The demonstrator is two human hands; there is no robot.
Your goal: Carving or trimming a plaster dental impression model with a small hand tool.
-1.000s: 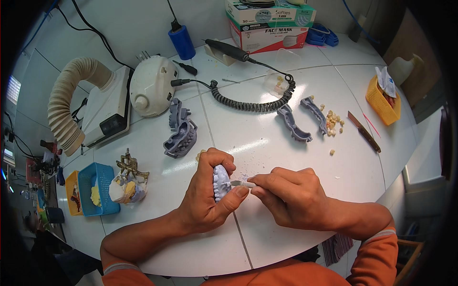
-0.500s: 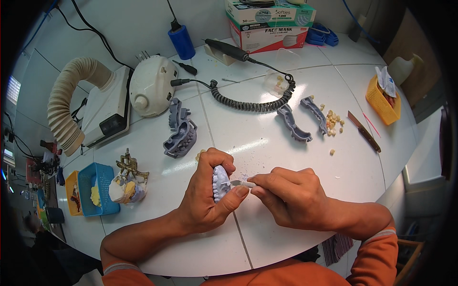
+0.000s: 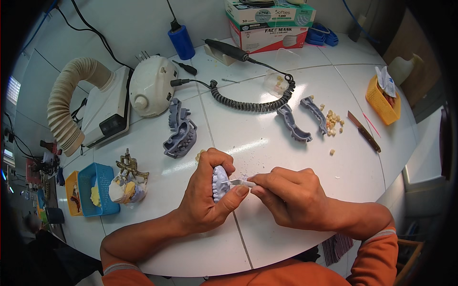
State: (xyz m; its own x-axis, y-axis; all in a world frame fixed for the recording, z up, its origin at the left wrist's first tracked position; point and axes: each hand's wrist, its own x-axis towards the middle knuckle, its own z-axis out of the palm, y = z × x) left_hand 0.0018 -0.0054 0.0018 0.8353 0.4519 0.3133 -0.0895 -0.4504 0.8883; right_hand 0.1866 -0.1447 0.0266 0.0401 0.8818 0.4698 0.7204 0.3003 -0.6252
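My left hand is closed around a pale lavender dental model, with its row of teeth facing up and left. In my right hand a small scalpel-like knife with a whitish handle is pinched between thumb and fingers. Its thin metal blade lies against the model's right side. The left thumb rests by the knife, close to the right fingertips. Fine pale shavings are scattered on the table just beyond the hands.
Grey dental models stand left of centre; two curved grey pieces lie right, beside loose yellowish teeth and a wooden-handled knife. A coiled cord crosses behind. Blue basket and plaster-covered brass articulator sit left.
The knife's blade tip has shifted slightly left across the model's edge. Both hands keep nearly the same place and grip.
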